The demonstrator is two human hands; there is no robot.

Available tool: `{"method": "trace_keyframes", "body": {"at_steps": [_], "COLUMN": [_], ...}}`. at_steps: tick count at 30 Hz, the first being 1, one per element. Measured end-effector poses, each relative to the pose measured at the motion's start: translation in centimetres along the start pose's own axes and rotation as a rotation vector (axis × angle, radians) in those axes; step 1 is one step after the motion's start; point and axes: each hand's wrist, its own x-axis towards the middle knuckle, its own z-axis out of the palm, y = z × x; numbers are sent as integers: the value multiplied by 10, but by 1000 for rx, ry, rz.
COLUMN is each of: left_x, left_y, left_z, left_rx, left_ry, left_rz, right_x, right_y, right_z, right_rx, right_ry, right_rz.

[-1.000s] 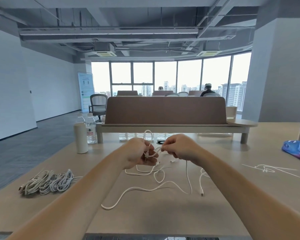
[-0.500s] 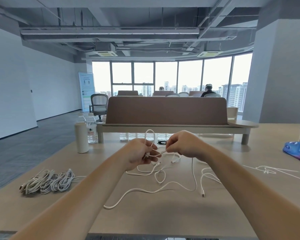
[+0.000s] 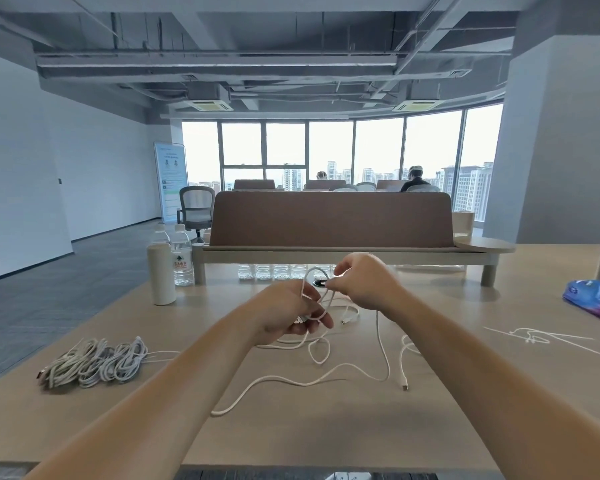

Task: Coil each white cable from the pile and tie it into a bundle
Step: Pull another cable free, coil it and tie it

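White cable (image 3: 379, 332), centre frame: end pinched in left hand (image 3: 284, 315) fingers; right hand (image 3: 364, 282) fingers pinch it higher than before, first loop newly raised. Tail slack on tabletop (image 3: 291, 438). Coiling begun. Bundles (image 3: 94, 362) lower left.

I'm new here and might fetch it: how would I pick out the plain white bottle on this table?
Find the long brown divider across the far side of the wooden table. At its left end stands a small cluster of bottles. The white bottle is the nearest one, opaque and unlabelled, while the clear water bottles next to it are see-through, one with a red label.
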Motion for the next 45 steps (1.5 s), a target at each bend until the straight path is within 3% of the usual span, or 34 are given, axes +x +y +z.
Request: {"method": "trace_keyframes", "body": {"at_steps": [16,25,33,45], "left_x": [8,6,9,10], "left_y": [-1,0,-1,-7], "left_z": [5,6,7,-24], "left_rx": [-94,-130,-60,-122], "left_ry": [111,58,115,261], "left_rz": [-146,-137,-140,-153], "right_x": [-2,-4,-3,-11], "right_y": [7,11,12,40], "right_z": [4,4,6,-8], "right_rx": [-8,107,100,451], "right_ry": [-82,-104,-119,-484], "right_rz": [-50,-2,-26,162]}}
